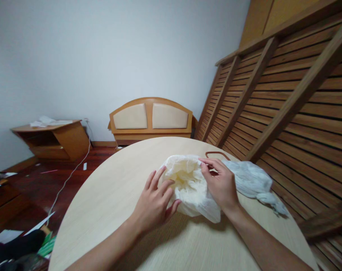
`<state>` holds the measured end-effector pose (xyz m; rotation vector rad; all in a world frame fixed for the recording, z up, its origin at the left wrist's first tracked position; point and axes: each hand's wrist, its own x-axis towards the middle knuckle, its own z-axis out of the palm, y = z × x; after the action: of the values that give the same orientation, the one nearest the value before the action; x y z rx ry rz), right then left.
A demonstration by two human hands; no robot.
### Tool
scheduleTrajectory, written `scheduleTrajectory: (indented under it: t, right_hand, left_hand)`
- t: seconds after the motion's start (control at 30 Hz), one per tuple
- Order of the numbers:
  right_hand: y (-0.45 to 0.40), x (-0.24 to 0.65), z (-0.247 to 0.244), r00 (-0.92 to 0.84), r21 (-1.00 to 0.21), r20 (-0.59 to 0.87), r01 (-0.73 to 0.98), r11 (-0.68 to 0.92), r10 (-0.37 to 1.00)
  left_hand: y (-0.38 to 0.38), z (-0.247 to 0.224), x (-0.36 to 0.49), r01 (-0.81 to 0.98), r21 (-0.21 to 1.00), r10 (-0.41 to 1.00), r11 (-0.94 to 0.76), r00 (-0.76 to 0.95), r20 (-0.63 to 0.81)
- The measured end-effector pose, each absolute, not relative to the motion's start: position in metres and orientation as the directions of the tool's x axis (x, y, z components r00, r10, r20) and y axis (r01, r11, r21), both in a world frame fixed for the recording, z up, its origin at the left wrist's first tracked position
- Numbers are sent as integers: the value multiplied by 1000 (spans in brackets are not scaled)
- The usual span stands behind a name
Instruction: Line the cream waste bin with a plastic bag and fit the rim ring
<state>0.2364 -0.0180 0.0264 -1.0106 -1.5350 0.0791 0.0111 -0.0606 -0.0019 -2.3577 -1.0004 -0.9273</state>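
A white, thin plastic bag (pixel 197 205) stands crumpled on the round table (pixel 111 188), its mouth facing up. Inside it looks pale yellow and wrinkled; whether that is the lining or contents, I cannot tell. My left hand (pixel 156 199) rests against the bag's left side with fingers spread, some of them at the rim. At the right of the rim, my right hand (pixel 220 182) pinches the bag's edge between thumb and fingers. Just beyond that hand lies a second whitish bag (pixel 250 178), bunched up and knotted at its near end.
A brown loop-shaped handle (pixel 217 153) lies by the second bag. Wooden slatted panels (pixel 272 113) lean along the right. Behind the table stands a headboard (pixel 149 113). To the left are a wooden cabinet (pixel 66 141), a white cable (pixel 72 175) and scattered papers on the floor.
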Motion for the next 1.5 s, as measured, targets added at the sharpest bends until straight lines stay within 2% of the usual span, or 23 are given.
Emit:
scheduleTrajectory:
  t: [0.1, 0.23, 0.4, 0.57, 0.67, 0.77, 0.9, 1.03, 1.2, 1.4, 1.5]
  right_hand:
    - [-18, 236, 25, 133, -600, 759, 522, 606, 637]
    - [-21, 233, 24, 119, -597, 761, 511, 618, 637]
    - [-23, 231, 24, 105, -590, 767, 503, 631, 633]
    - [-22, 232, 24, 86, -561, 788, 508, 653, 610]
    - [-24, 231, 25, 23, -480, 836, 514, 711, 548]
    - [-31, 227, 26, -92, -348, 888, 506, 789, 450]
    - [-42, 220, 27, -251, -208, 901, 467, 860, 355]
    - [-49, 216, 26, -356, -142, 881, 427, 893, 311]
    - [-50, 211, 25, -387, -133, 873, 398, 908, 298]
    - [-46, 208, 18, -238, -314, 880, 358, 880, 411]
    - [-44, 209, 18, -258, -313, 876, 340, 887, 408]
  left_hand:
    - [-61, -5, 12, 733, -124, 440, -669, 524, 729]
    - [-66, -9, 19, 756, -147, 486, -637, 542, 685]
    - [-69, -11, 23, 678, -135, 452, -723, 612, 650]
    - [-71, 4, 13, 654, -66, 363, -754, 498, 787]
    - [-69, 14, 6, 708, -25, 343, -706, 372, 862]
    - [-67, 21, 4, 741, -15, 329, -672, 316, 890]
    - [-69, 24, 7, 734, -59, 302, -676, 350, 887]
    - [-71, 26, 9, 731, -76, 328, -678, 394, 859]
    - [-69, 26, 7, 709, -70, 337, -702, 417, 844]
    - [-69, 26, 4, 713, -177, 327, -678, 509, 796]
    - [-68, 25, 3, 734, -149, 344, -663, 475, 810]
